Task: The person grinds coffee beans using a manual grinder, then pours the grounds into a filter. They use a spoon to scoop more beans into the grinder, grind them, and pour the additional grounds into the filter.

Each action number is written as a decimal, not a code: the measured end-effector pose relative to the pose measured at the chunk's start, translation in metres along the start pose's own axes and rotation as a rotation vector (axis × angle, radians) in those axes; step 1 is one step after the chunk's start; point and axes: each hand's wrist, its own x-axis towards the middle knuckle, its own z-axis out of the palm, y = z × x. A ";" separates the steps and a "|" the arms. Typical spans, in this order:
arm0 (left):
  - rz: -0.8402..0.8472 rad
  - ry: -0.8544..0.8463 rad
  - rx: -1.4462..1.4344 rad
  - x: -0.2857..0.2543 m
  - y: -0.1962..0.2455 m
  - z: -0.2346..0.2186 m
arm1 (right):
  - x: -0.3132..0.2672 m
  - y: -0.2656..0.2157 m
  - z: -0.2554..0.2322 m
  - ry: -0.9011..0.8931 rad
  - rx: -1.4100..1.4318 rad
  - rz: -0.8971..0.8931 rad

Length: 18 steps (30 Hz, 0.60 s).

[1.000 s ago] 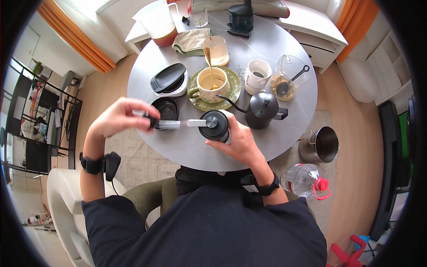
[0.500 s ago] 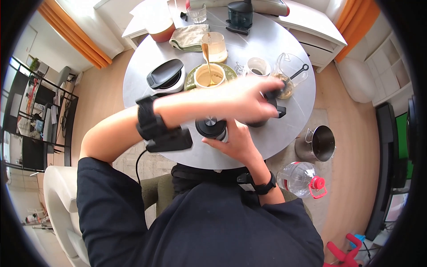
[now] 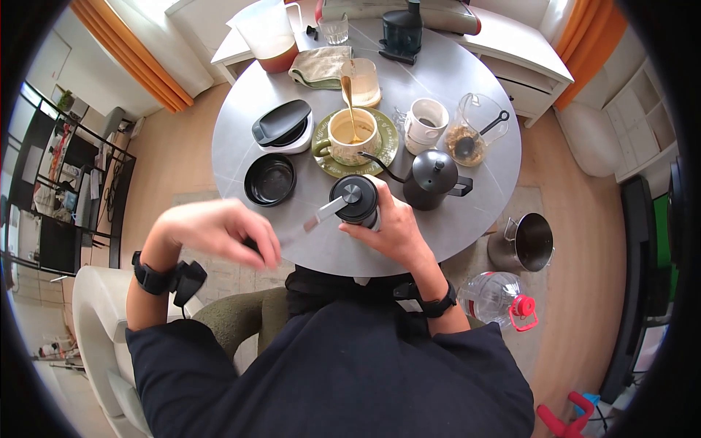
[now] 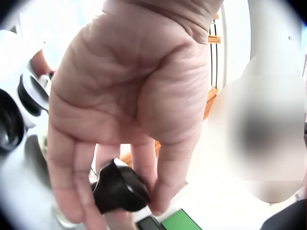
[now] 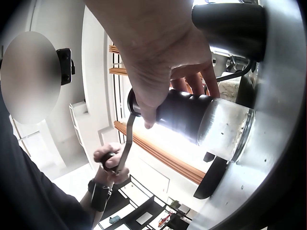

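A hand coffee grinder (image 5: 187, 115) with a black body and a clear lower jar stands upright at the table's near edge. My right hand (image 3: 392, 228) wraps round its body, thumb on the near side. From its black lid a metal crank arm (image 3: 326, 212) reaches out to the left and toward me. My left hand (image 3: 223, 232), blurred in the head view, holds the black crank knob (image 4: 120, 189) between thumb and fingers. Just right of the grinder is a black gooseneck kettle (image 3: 432, 180). A round black dish (image 3: 270, 179) lies to its left.
Behind the grinder a patterned cup (image 3: 353, 139) with a gold spoon sits on a green plate (image 3: 319, 165). Stacked white cups (image 3: 426, 124) and a glass jug (image 3: 485, 117) stand to the right. A water bottle (image 3: 493, 298) and metal pot (image 3: 520, 244) are on the floor.
My left hand has swung the crank round, from the left across the grinder to the right, then back to the near left. The right hand keeps its grip on the grinder.
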 end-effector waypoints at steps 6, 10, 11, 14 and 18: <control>0.106 0.733 -0.249 0.019 -0.023 -0.024 | -0.003 0.001 0.002 0.010 -0.034 0.003; 0.264 1.001 -0.566 0.060 -0.038 -0.007 | -0.004 0.003 0.003 0.032 -0.049 -0.013; 0.331 1.121 -0.650 0.068 -0.047 0.004 | -0.005 0.003 0.003 0.033 -0.050 -0.014; 0.397 1.396 -0.811 0.084 -0.067 0.052 | -0.003 0.002 0.002 0.053 -0.048 -0.033; 0.457 1.211 -0.919 0.087 -0.066 0.084 | 0.000 0.002 0.000 0.017 -0.030 -0.032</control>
